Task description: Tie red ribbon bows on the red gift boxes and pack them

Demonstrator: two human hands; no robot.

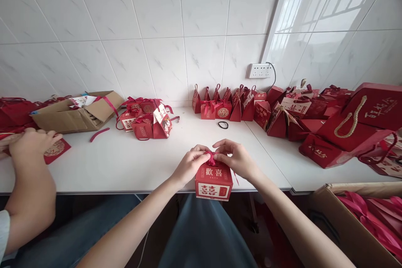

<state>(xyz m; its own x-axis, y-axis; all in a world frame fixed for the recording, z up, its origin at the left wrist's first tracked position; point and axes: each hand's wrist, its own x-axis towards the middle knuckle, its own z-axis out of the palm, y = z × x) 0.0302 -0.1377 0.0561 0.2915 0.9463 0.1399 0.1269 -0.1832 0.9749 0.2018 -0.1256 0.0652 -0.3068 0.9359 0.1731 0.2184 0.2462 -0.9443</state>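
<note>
White marbled wall tiles (163,16) rise behind a white table (125,163); a socket strip (260,70) hangs near the corner, window light glinting on the tiles

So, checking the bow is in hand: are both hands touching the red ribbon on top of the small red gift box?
Touching. The head view shows left hand and right hand pinching the red ribbon atop the small red gift box.

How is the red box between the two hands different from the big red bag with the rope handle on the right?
The red box stands upright at the table edge; the big red bag lies tilted on other bags. The box is small and closed at the top with a red ribbon, which the left hand and right hand pinch; the bag is larger, untouched, with a rope handle. Both are red with printed characters.
</note>
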